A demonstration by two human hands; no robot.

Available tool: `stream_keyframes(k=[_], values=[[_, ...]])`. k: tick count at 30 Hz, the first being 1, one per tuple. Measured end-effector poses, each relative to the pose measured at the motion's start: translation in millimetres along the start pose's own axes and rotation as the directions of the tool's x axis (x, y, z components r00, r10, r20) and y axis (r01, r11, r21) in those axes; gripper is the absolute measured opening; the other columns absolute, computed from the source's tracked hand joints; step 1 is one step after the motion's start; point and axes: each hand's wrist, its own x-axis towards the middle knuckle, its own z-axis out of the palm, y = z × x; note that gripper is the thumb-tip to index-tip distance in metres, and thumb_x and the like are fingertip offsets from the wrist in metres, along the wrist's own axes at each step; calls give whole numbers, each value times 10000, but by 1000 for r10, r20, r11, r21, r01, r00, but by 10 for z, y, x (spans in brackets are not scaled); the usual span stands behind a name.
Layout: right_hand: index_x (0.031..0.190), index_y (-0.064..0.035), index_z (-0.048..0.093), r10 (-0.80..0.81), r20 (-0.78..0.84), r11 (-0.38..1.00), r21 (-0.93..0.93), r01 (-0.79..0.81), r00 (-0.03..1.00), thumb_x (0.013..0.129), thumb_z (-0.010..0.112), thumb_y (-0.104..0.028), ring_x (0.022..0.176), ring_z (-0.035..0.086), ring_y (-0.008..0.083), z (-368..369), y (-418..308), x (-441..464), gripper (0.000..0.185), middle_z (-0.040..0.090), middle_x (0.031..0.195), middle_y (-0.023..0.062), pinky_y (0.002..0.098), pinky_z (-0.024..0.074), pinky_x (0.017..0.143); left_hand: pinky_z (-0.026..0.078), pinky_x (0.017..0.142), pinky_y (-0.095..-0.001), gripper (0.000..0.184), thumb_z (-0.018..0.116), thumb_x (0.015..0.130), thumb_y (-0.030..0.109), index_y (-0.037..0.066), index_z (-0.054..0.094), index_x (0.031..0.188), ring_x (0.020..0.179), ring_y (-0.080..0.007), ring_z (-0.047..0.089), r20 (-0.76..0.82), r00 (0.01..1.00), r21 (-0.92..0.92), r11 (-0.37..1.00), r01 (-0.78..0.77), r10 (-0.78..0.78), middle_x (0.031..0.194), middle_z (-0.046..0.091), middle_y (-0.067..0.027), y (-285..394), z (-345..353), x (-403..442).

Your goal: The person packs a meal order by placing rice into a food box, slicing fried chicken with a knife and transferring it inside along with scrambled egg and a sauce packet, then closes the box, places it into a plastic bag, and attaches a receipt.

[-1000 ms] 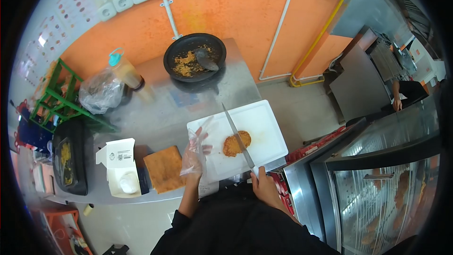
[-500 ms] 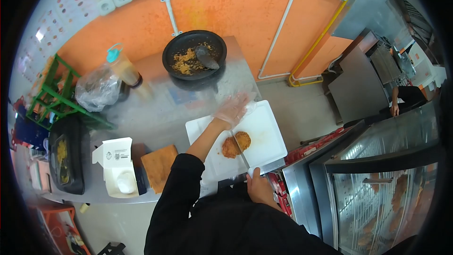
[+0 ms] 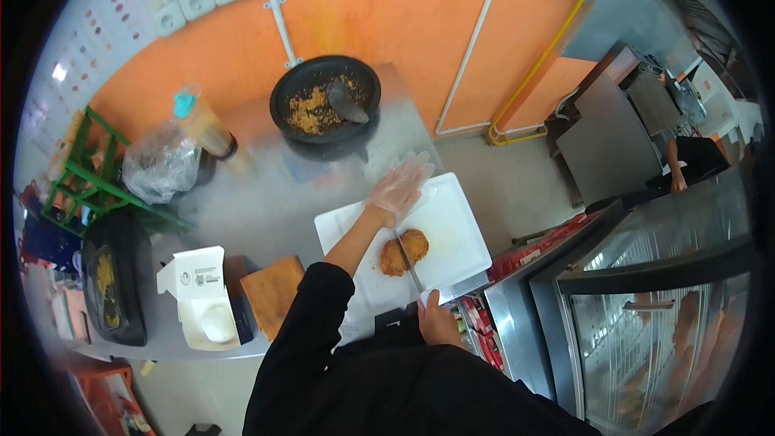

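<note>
On the white cutting board lies a browned fried patty, with the knife across its middle. My right hand is closed round the knife's handle at the board's near edge. My left hand, in a clear plastic glove, is over the far end of the blade, fingers stretched out toward the back; the blade's tip is hidden beneath it. Left of the board are a wooden block and an open white box with a round white item inside.
A black stone mortar with crumbs and a pestle stands at the back. Farther left are a sauce bottle, a plastic bag, a green rack and a black container. A glass display case stands right; another person's arm shows beyond.
My left hand has moved from the board's left side to the far end of the knife. The knife has come down across the patty, its handle shifting slightly left with my right hand.
</note>
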Motion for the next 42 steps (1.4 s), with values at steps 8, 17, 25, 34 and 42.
stream_keyframes(k=[8,17,25,34,42], values=[[1009,-30,372,-167,-186,983,45,178,968,944,472,-286,637,579,494,138,52,-82,282,579,651,300,573,443,552,122,1148,-437,531,308,975,308,76,227,1446,1408,-296,143,-45,999,165,986,2,6,1505,230,-93,25,-91,-69],[1015,-13,373,-189,-205,978,52,204,960,940,490,-270,656,573,505,-211,-44,-31,292,586,678,312,568,446,560,145,1140,-485,548,360,972,262,110,179,1466,1407,-310,152,-225,974,88,996,6,14,1529,172,-62,307,-534,115],[1017,-11,370,-120,-132,990,-92,108,984,942,481,-265,641,599,477,-148,-48,67,288,597,645,278,563,469,574,153,1147,-443,517,290,985,317,114,222,1455,1409,-292,142,-191,982,28,1000,12,-6,1523,195,-55,-12,-85,163],[993,-19,351,-143,-138,990,-7,144,980,950,463,-261,644,583,494,24,50,226,270,591,650,290,570,455,567,133,1155,-405,517,260,981,326,115,226,1451,1405,-289,150,-79,997,-33,999,12,-14,1499,252,-65,-47,45,188],[982,-22,356,-157,-169,988,-21,156,973,935,490,-242,643,575,502,-134,-69,132,262,586,654,300,566,445,547,118,1159,-412,530,259,972,297,129,178,1469,1394,-284,194,-241,970,16,1000,-11,15,1519,197,-75,-62,-116,278]])
